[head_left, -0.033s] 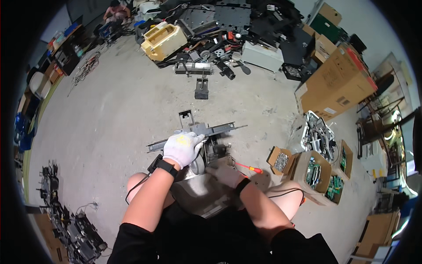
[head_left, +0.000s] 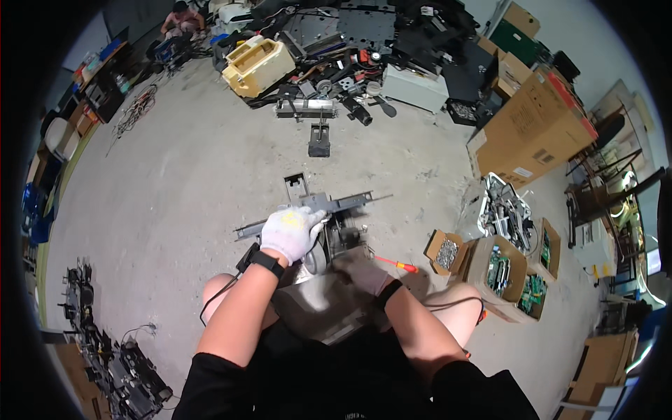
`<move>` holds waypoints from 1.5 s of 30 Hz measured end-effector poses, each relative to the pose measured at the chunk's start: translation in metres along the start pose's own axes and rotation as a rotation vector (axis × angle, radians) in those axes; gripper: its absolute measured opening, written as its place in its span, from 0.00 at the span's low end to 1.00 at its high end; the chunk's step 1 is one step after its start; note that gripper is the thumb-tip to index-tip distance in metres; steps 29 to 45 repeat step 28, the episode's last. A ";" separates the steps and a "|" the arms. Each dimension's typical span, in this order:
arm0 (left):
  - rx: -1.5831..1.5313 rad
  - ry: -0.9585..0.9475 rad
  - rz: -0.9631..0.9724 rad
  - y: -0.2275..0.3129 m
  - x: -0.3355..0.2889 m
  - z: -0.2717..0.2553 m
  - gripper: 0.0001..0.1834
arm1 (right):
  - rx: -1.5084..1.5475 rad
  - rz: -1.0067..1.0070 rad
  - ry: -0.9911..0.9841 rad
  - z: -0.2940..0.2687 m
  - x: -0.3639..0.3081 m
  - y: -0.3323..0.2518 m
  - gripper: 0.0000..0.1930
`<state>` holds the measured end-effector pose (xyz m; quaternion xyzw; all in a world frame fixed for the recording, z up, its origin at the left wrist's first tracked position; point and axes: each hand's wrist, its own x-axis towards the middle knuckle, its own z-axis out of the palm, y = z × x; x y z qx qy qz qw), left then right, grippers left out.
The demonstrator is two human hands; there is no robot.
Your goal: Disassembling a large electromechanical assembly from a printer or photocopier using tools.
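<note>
In front of my lap stands a dismantled machine assembly with a grey metal frame (head_left: pixel 348 202) whose long arms reach out left and right. My left hand (head_left: pixel 288 232), in a white glove with a yellow mark, is closed over the frame's near side, its fingertips by the centre. Just below that hand, a rounded pale part of the assembly shows. My right hand (head_left: pixel 364 274), also gloved, is low against the assembly's right side; its fingers are lost in shadow. Beside it, a red screwdriver (head_left: pixel 397 264) lies with its handle to the right.
Right of me are a small box of screws (head_left: pixel 444 253), a carton of circuit boards (head_left: pixel 514 269), a bin of metal parts (head_left: pixel 505 210) and a tall carton (head_left: pixel 532 133). Ahead lie a black block (head_left: pixel 319 141) and a scrap heap; black parts (head_left: pixel 122 371) lie left. Another person crouches far left.
My right hand has shifted and turned slightly beside the assembly, its fingers now darker and blurred. My left hand stays on the frame.
</note>
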<state>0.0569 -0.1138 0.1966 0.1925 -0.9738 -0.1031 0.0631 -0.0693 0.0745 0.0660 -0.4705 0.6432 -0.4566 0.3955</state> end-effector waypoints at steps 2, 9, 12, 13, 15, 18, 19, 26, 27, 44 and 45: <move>0.028 -0.009 -0.002 0.000 -0.001 -0.002 0.17 | 0.626 0.599 0.047 0.012 -0.015 -0.010 0.12; 0.048 -0.007 -0.003 0.008 -0.002 -0.003 0.19 | 1.520 0.366 -0.203 0.048 -0.011 0.028 0.20; 0.090 -0.026 -0.010 0.011 -0.007 -0.002 0.18 | 1.630 0.551 -0.115 0.051 -0.008 0.023 0.22; 0.099 -0.039 -0.028 0.012 -0.009 -0.001 0.18 | 1.642 0.533 -0.115 0.052 -0.009 0.022 0.22; 0.121 -0.041 -0.013 0.017 -0.012 0.000 0.18 | 1.630 0.324 -0.234 0.055 -0.015 0.028 0.24; 0.130 -0.042 -0.025 0.022 -0.010 0.002 0.19 | 1.692 0.307 -0.244 0.057 -0.016 0.034 0.26; 0.139 -0.045 -0.021 0.023 -0.008 0.002 0.19 | 1.717 0.315 -0.217 0.058 -0.016 0.036 0.26; 0.082 -0.055 -0.031 0.012 -0.004 -0.002 0.19 | 1.863 0.180 -0.146 0.055 -0.029 0.013 0.22; 0.070 -0.051 -0.018 0.011 -0.004 -0.002 0.19 | 1.863 0.130 -0.147 0.053 -0.034 0.007 0.26; 0.073 -0.050 -0.030 0.009 -0.006 -0.003 0.19 | 1.892 0.111 -0.238 0.058 -0.030 0.032 0.32; 0.073 -0.050 -0.030 0.009 -0.006 -0.003 0.19 | 1.892 0.111 -0.238 0.058 -0.030 0.032 0.32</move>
